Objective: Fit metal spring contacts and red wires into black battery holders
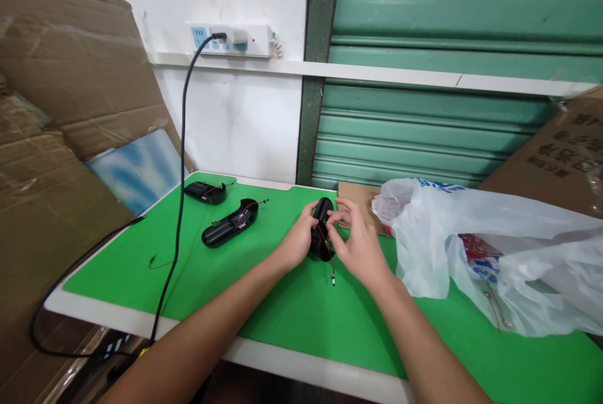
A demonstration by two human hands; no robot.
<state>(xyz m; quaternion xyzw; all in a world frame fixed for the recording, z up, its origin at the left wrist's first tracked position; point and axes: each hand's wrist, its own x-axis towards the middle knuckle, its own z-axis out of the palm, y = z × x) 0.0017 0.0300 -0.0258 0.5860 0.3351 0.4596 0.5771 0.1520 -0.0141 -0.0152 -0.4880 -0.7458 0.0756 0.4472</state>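
Though partly covered by fingers, plainly smooth, black and round-ended: casing (323, 209), between both hands, toward the far side of the flat green mat (264, 310). Cannot tell whether resting on the mat or slightly raised. Gripped along its left side by left hand (300, 237), with fingers curled around the shell. At its right side, right hand (355, 237), with thumb and fingertips bent together close to the shell; cannot tell whether pinching anything. Hanging down in front, thin red wire (332, 261) with small pale connector (333, 281) at its end.

To the left, second casing (229, 228): long, glossy, hooked at the far end, with red and dark leads across it. Farther back, third casing (207, 192), similarly dark and curved. Nearer, loose wire (162, 264), thin and reddish, flat on the mat, just beside thick black cable (183, 109). To the right, bag (428, 234) of crinkled, translucent white plastic with blue print, near brown cardboard (353, 190). Behind, shutter (447, 115) in green horizontal ribs. At far left, box (70, 65), creased and taped.
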